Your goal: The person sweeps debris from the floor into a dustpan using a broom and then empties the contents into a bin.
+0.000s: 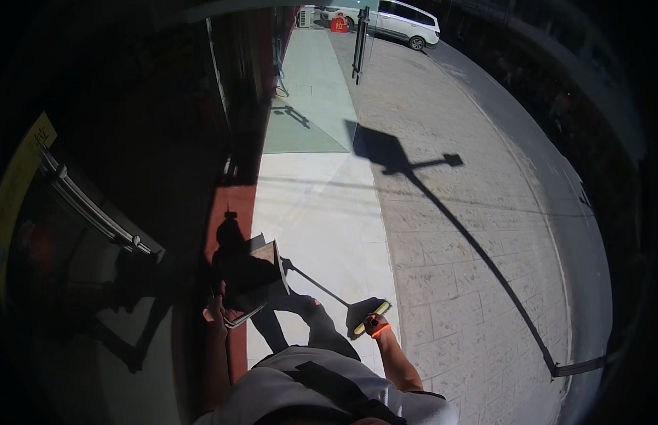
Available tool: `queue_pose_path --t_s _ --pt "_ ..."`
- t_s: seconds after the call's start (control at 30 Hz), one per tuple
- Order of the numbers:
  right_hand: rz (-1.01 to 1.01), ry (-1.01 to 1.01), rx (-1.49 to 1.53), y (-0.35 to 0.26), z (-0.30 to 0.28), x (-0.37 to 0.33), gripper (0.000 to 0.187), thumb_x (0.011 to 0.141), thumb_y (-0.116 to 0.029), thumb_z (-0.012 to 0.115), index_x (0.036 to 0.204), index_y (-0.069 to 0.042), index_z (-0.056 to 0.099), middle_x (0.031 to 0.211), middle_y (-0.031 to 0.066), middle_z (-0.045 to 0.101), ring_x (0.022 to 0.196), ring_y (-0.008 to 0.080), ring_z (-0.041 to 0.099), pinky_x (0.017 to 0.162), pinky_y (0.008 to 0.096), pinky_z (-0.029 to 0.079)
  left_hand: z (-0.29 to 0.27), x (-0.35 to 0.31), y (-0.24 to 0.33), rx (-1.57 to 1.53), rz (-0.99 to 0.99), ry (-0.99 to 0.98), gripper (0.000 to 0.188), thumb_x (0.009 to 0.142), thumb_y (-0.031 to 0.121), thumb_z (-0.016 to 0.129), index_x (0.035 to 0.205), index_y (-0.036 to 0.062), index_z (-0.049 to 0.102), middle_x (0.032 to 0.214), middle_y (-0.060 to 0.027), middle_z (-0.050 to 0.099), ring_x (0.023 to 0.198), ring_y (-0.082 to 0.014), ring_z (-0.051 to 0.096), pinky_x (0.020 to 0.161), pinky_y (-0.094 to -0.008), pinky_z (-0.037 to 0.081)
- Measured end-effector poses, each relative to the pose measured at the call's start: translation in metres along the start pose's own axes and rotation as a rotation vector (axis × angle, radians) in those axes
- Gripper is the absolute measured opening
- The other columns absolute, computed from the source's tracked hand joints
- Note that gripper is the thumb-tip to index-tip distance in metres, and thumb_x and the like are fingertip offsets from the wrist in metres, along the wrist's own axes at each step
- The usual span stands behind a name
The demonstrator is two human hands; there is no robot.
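My left hand (215, 312) grips the lower edge of a dark, box-like dustpan (254, 280) with a pale rim, held over the red strip beside the building. My right hand (375, 326), with an orange band at the wrist, is closed on a yellow-green handle (371, 317). A thin dark line (318, 285) runs from that handle toward the dustpan; I cannot tell whether it is a stick or its shadow. My own shadow falls on the pale pavement slab (322, 212) and the wall to the left.
A glass door with a metal bar handle (88, 212) stands at the left. Grey paving (456, 283) bears a long signpost shadow. At the far end are a dark pole (361, 42), a red object (339, 25) and a white car (407, 21). A road runs along the right.
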State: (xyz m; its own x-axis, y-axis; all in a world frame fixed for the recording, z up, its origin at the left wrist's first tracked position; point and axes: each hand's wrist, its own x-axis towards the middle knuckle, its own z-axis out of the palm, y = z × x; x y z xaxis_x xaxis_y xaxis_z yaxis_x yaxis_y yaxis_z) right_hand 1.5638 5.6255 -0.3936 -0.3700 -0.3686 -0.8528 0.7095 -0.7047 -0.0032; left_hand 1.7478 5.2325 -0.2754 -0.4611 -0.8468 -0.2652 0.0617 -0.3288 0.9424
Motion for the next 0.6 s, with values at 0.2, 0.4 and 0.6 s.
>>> queue_pose_path --t_s 0.2,0.4,0.6 --pt "0.491 0.05 0.177 -0.091 0.096 0.131 0.022 0.055 -0.007 0.043 0.041 -0.014 0.028 0.036 -0.0018 0.03 0.03 0.0103 0.032 0.029 0.0191 0.03 0.103 0.086 0.077 0.01 -0.024 0.048 0.026 0.066 0.016 0.055 0.047 0.0059 0.042 0.037 0.0002 0.036 0.029 -0.0063 0.032 0.029 -0.0208 0.021" --pt "0.28 -0.202 -0.509 -0.113 0.207 0.277 0.022 0.065 -0.021 0.039 0.047 -0.01 0.034 0.051 0.0004 0.041 0.045 0.0103 0.04 0.04 0.0217 0.034 0.124 0.166 0.128 -0.139 -0.026 0.043 0.026 0.067 0.016 0.054 0.046 0.0054 0.042 0.038 0.0002 0.039 0.03 -0.0063 0.033 0.03 -0.0201 0.022" --pt "0.414 -0.301 -0.798 0.047 0.437 0.214 0.018 0.07 -0.018 0.043 0.057 -0.005 0.042 0.043 0.0046 0.036 0.035 0.014 0.034 0.032 0.0219 0.029 0.104 0.315 0.108 -0.13 -0.143 0.211 0.029 0.068 0.022 0.052 0.046 0.01 0.037 0.039 0.0024 0.034 0.034 -0.0062 0.031 0.034 -0.0219 0.022"
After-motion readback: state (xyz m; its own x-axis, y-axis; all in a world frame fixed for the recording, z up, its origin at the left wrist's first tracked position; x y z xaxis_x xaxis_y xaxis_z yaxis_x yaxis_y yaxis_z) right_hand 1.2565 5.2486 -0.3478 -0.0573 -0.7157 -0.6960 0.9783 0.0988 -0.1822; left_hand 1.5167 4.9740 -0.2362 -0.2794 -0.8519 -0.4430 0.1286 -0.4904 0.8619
